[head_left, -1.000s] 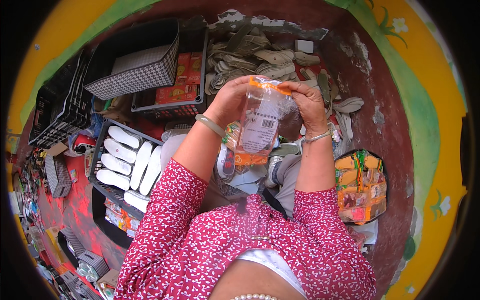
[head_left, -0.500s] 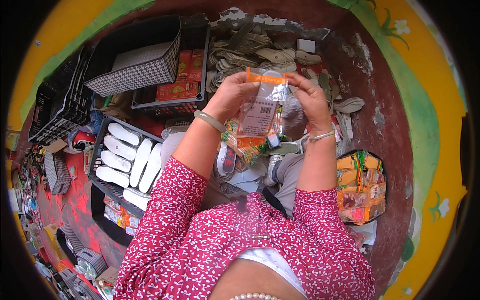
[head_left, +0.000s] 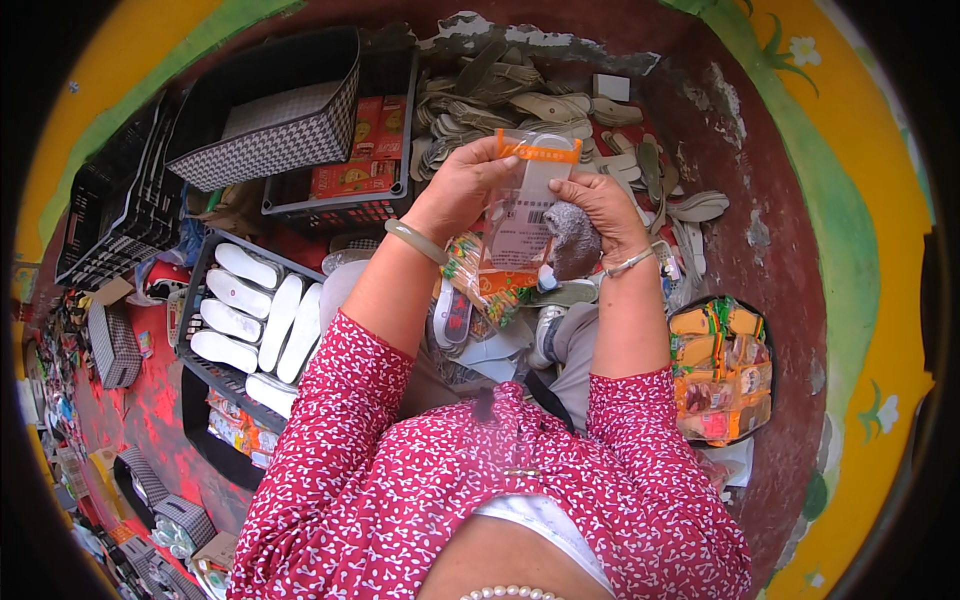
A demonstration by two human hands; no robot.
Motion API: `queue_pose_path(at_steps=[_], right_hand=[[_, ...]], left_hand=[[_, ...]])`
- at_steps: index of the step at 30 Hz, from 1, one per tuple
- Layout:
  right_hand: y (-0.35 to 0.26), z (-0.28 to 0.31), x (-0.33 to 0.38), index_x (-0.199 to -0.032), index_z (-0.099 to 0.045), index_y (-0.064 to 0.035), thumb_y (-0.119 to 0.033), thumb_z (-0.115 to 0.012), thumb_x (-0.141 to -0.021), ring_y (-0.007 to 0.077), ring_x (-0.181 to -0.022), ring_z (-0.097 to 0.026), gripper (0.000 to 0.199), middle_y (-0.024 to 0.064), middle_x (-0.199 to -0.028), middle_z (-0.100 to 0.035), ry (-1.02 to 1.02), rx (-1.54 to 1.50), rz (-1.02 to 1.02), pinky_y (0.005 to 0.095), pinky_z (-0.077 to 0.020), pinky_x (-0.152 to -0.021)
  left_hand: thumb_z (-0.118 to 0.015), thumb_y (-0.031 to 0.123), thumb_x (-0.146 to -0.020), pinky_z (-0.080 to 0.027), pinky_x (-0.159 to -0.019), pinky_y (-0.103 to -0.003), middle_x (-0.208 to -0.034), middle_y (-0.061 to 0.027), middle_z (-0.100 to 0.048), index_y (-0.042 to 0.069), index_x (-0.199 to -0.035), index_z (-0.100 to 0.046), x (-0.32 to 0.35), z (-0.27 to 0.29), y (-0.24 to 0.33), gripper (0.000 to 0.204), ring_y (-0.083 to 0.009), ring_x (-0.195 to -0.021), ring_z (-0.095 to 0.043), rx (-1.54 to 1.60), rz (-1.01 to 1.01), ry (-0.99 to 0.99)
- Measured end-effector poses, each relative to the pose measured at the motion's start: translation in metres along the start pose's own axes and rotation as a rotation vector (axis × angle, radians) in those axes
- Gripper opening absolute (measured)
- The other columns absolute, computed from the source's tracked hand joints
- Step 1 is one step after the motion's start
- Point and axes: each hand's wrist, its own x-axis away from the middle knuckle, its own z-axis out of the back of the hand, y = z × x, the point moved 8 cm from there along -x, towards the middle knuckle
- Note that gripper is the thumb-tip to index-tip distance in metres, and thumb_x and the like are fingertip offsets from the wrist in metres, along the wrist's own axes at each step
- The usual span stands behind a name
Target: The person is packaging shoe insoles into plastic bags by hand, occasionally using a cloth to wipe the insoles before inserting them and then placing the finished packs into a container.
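Observation:
My left hand pinches the upper left edge of a clear plastic bag with an orange band along its top and printing on its face. At the bag's upper right side, the thumb and fingers of my right hand close on its edge. The bag hangs upright over my lap. I cannot tell whether anything lies inside it. Just beneath my right hand is a fuzzy grey-brown thing, its kind unclear. Several colourful packets and a shoe insole lie below the bag, partly covered.
A loose pile of insoles lies ahead. To the left, a black crate holds white insoles, and a houndstooth bin rests on another crate with red boxes. Orange packets fill a container at right.
My right hand has moved down and inward along the bag's right side, from its top corner. The bag's top is tilted slightly, and my left hand stays on its edge.

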Motion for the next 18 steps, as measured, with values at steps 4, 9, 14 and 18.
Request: queue_pose_path(at_steps=[4,9,14,18], right_hand=[[0.002,0.006,-0.002,-0.091,-0.065,0.0051,-0.009,-0.067,-0.081,0.0102,-0.065,-0.060,0.018,0.0062,-0.079,-0.066,0.016,0.052,0.005,0.0225,-0.0484,-0.059],[-0.007,0.002,0.004,-0.089,-0.066,0.0048,-0.009,-0.069,-0.079,0.0105,-0.064,-0.060,0.018,0.0065,-0.078,-0.066,0.021,0.076,0.035,0.0229,-0.0481,-0.058],[-0.006,0.012,0.003,-0.088,-0.065,0.0054,-0.009,-0.068,-0.079,0.0123,-0.064,-0.062,0.018,0.0089,-0.078,-0.066,0.058,0.020,0.039,0.0231,-0.0487,-0.059],[-0.009,0.009,0.004,-0.088,-0.064,0.0061,-0.010,-0.068,-0.079,0.0136,-0.065,-0.063,0.018,0.0106,-0.079,-0.066,0.062,-0.021,0.053,0.0237,-0.0493,-0.060]], left_hand=[[-0.052,0.008,-0.090,-0.048,-0.083,-0.029,-0.102,-0.0096,-0.062,-0.004,-0.112,-0.055,0.000,0.005,-0.003,0.025,-0.0157,-0.092,-0.060,0.001,0.013,0.012],[-0.054,0.012,-0.089,-0.047,-0.083,-0.028,-0.102,-0.0087,-0.062,-0.002,-0.111,-0.056,0.000,0.006,0.002,0.026,-0.0148,-0.090,-0.060,0.030,0.006,0.089],[-0.065,0.027,-0.082,-0.045,-0.077,-0.028,-0.097,-0.0067,-0.062,0.001,-0.109,-0.059,-0.002,0.013,0.000,0.038,-0.0135,-0.086,-0.058,-0.171,0.032,0.139],[-0.069,0.022,-0.079,-0.041,-0.079,-0.026,-0.092,-0.0042,-0.063,0.000,-0.104,-0.061,0.001,0.003,-0.008,0.034,-0.0115,-0.085,-0.055,-0.297,0.115,0.058]])
